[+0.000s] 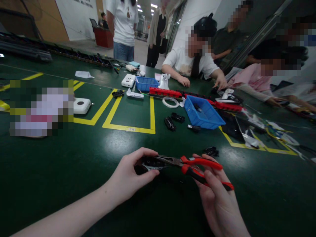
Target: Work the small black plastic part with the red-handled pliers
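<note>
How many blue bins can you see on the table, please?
2: a small bin farther back, by the red strip's left end, and a large bin nearer, right of the white ring. Others may be hidden.

A head-worn cam, close above the green table point(74, 158), faces fwd & down across it, w/ ppl point(123, 28) beyond its far edge.
</note>
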The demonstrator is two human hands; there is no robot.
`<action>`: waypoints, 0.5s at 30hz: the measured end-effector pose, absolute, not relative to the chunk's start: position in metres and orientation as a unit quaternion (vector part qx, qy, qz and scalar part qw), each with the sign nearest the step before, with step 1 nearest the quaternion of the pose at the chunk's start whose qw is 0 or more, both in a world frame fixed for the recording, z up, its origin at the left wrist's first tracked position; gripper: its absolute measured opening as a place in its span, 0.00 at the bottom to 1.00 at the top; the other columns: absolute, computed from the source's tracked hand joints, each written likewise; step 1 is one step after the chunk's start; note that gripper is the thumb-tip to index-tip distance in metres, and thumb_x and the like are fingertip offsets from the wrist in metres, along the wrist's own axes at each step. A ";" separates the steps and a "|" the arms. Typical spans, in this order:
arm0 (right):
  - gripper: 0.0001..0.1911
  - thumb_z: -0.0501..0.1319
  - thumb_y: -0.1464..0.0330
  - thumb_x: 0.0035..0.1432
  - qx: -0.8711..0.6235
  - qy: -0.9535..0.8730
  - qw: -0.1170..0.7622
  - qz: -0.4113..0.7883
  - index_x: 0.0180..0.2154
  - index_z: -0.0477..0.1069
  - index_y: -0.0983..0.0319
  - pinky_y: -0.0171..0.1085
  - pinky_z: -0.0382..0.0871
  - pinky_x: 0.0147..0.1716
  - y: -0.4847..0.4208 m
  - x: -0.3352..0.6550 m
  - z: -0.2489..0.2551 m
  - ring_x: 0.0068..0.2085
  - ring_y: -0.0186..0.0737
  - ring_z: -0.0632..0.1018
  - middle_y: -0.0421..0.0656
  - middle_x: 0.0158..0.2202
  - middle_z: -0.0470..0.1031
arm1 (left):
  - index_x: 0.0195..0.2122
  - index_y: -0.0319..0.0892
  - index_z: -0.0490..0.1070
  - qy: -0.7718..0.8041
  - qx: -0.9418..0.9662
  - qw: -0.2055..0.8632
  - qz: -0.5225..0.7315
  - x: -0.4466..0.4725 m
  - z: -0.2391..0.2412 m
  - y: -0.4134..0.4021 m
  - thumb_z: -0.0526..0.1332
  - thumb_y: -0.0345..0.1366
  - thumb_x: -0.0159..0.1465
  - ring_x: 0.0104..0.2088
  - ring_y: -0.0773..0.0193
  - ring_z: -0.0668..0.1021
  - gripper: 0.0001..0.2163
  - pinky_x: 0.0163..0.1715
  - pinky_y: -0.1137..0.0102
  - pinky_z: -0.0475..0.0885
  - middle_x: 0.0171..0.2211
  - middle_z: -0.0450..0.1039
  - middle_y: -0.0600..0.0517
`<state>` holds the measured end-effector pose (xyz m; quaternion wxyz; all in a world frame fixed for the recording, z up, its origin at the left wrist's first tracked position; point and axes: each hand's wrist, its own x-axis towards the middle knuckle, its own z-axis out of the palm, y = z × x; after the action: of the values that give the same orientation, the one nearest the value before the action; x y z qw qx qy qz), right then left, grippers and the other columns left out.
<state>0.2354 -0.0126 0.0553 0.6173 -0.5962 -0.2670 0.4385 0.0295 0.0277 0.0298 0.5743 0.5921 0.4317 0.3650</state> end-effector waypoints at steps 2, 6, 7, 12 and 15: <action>0.24 0.74 0.58 0.43 -0.590 -0.271 0.618 0.443 0.44 0.75 0.53 0.54 0.70 0.54 -0.012 0.238 0.053 0.51 0.52 0.77 0.43 0.50 0.77 | 0.48 0.45 0.72 0.429 0.591 0.575 0.367 0.030 0.029 0.028 0.66 0.32 0.60 0.49 0.56 0.78 0.15 0.52 0.59 0.72 0.48 0.77 0.51; 0.25 0.74 0.58 0.42 -0.588 -0.282 0.612 0.447 0.44 0.75 0.53 0.54 0.71 0.52 -0.010 0.246 0.048 0.52 0.53 0.77 0.44 0.51 0.76 | 0.48 0.45 0.73 0.429 0.567 0.599 0.367 0.029 0.028 0.030 0.67 0.34 0.60 0.50 0.56 0.77 0.15 0.52 0.59 0.72 0.48 0.77 0.51; 0.25 0.74 0.58 0.42 -0.589 -0.283 0.612 0.445 0.44 0.75 0.53 0.54 0.71 0.52 -0.010 0.247 0.047 0.52 0.54 0.77 0.44 0.52 0.76 | 0.48 0.45 0.73 0.430 0.558 0.608 0.365 0.029 0.028 0.030 0.67 0.35 0.60 0.50 0.55 0.77 0.15 0.52 0.59 0.72 0.49 0.77 0.51; 0.24 0.73 0.58 0.43 -0.595 -0.275 0.618 0.434 0.44 0.75 0.54 0.55 0.71 0.52 -0.010 0.244 0.050 0.52 0.54 0.77 0.45 0.52 0.76 | 0.49 0.45 0.72 0.427 0.529 0.638 0.362 0.028 0.027 0.030 0.68 0.34 0.59 0.52 0.56 0.77 0.16 0.52 0.60 0.72 0.49 0.76 0.51; 0.23 0.73 0.58 0.44 -0.600 -0.272 0.613 0.437 0.43 0.75 0.53 0.55 0.71 0.52 -0.009 0.242 0.053 0.52 0.53 0.77 0.44 0.51 0.77 | 0.48 0.45 0.73 0.427 0.531 0.633 0.368 0.029 0.026 0.029 0.68 0.34 0.59 0.51 0.56 0.77 0.16 0.52 0.60 0.72 0.49 0.76 0.51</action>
<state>0.2421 -0.0095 0.0526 0.6126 -0.5998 -0.2723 0.4369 0.0286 0.0291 0.0265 0.6330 0.5309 0.4269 0.3676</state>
